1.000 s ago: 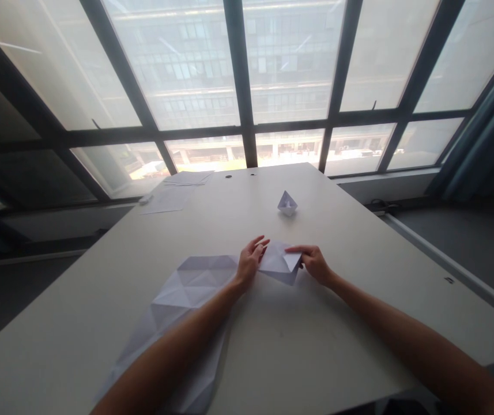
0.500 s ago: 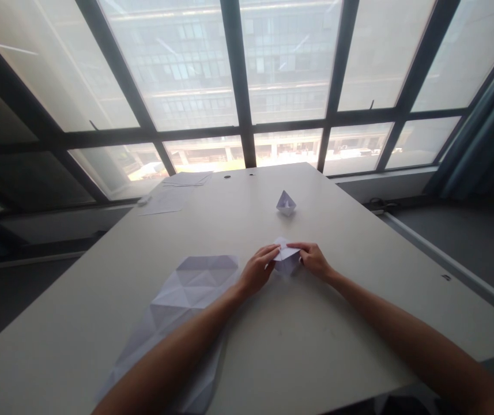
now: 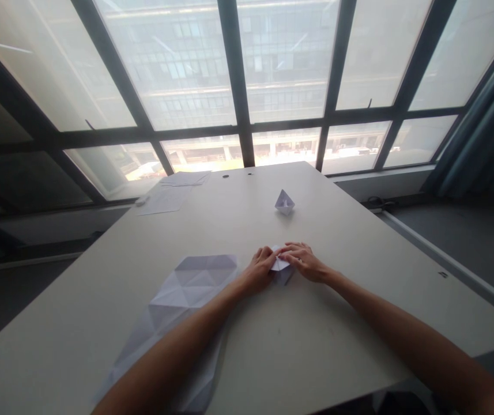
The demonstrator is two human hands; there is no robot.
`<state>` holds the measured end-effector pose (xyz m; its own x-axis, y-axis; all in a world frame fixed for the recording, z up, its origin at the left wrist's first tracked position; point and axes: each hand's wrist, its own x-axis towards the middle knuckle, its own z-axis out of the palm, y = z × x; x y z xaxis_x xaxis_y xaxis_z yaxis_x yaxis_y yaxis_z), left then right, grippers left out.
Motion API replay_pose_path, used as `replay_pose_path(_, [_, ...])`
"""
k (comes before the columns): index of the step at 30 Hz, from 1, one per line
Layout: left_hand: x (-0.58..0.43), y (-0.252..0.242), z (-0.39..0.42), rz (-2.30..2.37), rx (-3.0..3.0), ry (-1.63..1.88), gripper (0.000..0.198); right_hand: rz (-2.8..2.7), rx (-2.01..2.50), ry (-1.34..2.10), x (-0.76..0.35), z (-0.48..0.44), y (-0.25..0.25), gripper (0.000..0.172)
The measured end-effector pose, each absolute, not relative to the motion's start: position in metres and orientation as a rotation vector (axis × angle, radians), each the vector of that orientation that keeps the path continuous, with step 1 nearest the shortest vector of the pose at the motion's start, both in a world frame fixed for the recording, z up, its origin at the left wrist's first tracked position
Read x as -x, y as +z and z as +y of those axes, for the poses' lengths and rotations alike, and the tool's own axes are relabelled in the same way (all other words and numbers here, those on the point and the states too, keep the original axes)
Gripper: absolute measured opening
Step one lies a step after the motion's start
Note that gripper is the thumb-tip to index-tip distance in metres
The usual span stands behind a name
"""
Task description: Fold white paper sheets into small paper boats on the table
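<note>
A small piece of folded white paper (image 3: pixel 282 274) lies between my two hands at the middle of the table. My left hand (image 3: pixel 261 268) is closed on its left side, the thumb reaching over the top. From the right, my right hand (image 3: pixel 302 260) grips its upper part, with the fingers bent over the folds. Fingers cover much of the paper's upper edge. Farther back stands a folded paper boat (image 3: pixel 285 203), touched by neither hand. Under and beside my left forearm lies a large creased paper sheet (image 3: pixel 190 285).
The white table (image 3: pixel 342 328) stretches toward tall windows. Flat paper sheets (image 3: pixel 164 200) lie at its far left, beside a small white object (image 3: pixel 142 201). A dark blue curtain (image 3: pixel 471 127) hangs on the right.
My right hand has moved left and over the top of the folded paper, its fingers now near my left thumb. Less of the paper shows. The paper boat stays in place.
</note>
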<state>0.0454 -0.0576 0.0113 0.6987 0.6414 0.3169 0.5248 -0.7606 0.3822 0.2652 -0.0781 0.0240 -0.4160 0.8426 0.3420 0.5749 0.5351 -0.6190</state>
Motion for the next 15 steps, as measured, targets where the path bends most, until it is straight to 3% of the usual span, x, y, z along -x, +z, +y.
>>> replay_pose_path(7, [-0.040,0.029,-0.062,0.786,-2.629,0.540,0.094,-2.124,1.146,0.439,-0.262,-0.074,0.006,0.015])
replay_pose_path(10, [-0.039,0.036,-0.060,0.755,-2.534,0.537,0.083,-2.164,1.153,0.433,-0.264,-0.074,0.003,0.011])
replay_pose_path(15, [-0.038,0.034,-0.056,0.784,-2.458,0.605,0.049,-2.181,1.165,0.415,-0.264,-0.073,0.002,0.013])
